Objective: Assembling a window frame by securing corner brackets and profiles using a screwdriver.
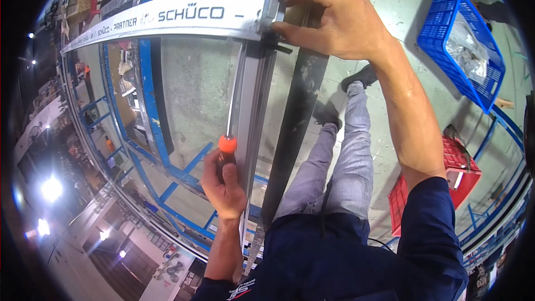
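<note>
Already joined at the corner, the aluminium frame (251,95) is being steadied by right-hand fingers (295,30) clamping it, while left-hand fingers (214,175) are gripping a screwdriver (227,146), fastening unfinished.

Bright, even workshop light, lamp glare flaring at lower left, heavy fisheye bending and dark corners.

Left hand (224,181) fisted low in a closed grip; right hand (329,14) clasps high, arm extended.
</note>
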`<state>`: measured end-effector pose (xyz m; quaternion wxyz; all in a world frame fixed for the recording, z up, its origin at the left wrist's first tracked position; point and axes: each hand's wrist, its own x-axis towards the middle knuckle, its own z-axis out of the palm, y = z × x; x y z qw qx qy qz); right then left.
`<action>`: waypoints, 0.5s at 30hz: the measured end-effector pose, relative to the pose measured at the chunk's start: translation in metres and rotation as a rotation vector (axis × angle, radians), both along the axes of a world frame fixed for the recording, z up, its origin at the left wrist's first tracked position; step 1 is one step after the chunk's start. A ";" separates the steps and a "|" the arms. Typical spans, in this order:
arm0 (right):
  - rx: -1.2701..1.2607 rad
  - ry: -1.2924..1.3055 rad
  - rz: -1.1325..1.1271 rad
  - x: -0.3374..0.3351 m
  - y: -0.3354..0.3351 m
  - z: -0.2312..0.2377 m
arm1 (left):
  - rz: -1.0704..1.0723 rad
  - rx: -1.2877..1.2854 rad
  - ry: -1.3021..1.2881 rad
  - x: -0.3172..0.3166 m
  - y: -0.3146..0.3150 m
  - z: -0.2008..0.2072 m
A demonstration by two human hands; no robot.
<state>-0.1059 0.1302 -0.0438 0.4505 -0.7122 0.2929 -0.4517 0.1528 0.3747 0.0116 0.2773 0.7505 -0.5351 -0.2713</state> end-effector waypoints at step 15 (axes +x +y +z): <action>-0.126 -0.174 0.309 -0.013 -0.038 -0.046 | -0.014 0.082 -0.102 -0.002 0.000 0.001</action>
